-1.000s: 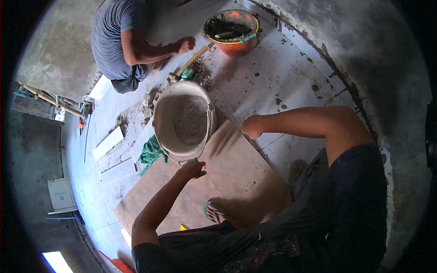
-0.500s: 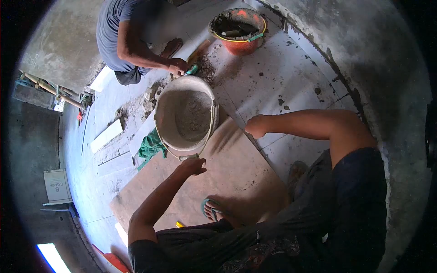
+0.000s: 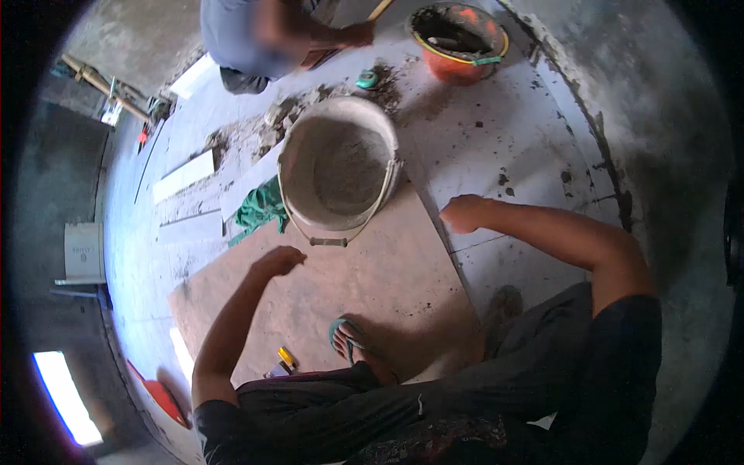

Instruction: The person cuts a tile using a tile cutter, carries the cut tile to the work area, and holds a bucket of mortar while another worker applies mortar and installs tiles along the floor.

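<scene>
My left hand (image 3: 280, 261) hangs over the brown board (image 3: 387, 271), just left of the bucket handle and apart from it; its fingers are curled and whether they hold anything is too small to tell. My right hand (image 3: 463, 214) is closed at the board's right edge, its fingers mostly hidden. Grey powdery material fills part of the pale bucket (image 3: 294, 167), whose handle (image 3: 328, 242) hangs down toward me. A green cloth (image 3: 261, 209) lies beside the bucket on its left.
A co-worker (image 3: 248, 35) crouches at the top, a hand on a wooden handle. Beyond the bucket lie a green tape measure (image 3: 367, 79), rubble (image 3: 283, 116) and an orange bucket (image 3: 457, 68) of dark mortar. Tile strips (image 3: 184, 177) lie left; a yellow tool (image 3: 287, 357) is near my foot.
My left hand has let go of the bucket handle and moved left. The co-worker's hand has left the tape measure and now grips a wooden handle. The view has shifted.
</scene>
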Tool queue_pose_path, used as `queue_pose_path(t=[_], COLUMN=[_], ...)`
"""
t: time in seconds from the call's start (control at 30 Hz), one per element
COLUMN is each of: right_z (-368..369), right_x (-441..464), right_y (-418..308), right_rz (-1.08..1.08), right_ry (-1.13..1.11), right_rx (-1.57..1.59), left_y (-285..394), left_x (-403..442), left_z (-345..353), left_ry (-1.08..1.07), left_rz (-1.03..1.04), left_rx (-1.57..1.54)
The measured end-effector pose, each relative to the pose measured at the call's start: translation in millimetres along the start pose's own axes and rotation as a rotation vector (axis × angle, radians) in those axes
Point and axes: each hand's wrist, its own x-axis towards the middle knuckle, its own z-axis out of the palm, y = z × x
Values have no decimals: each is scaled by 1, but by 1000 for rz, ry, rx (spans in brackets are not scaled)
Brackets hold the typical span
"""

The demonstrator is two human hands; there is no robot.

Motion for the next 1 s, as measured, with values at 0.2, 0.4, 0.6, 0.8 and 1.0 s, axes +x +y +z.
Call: queue_pose_path(t=[0.2,0.4,0.6,0.8,1.0], right_z=[-58,-121,-142,-146,-162], right_x=[4,36,72,115,103], right_y=[38,13,-7,-9,-115], right_rz=[123,331,242,651,574], right_ry=[308,510,669,888,1010], right_rx=[245,1077,895,880,1345], left_y=[8,62,101,79,72], left_x=[-39,-2,66,81,-21], left_z=[-60,-67,-44,-48,-83], left_ry=[147,452,864,1141,1269], left_rz=[-650,-579,-461,-469,-534], left_rx=[-896,-1469,-1542,-1558,-1574])
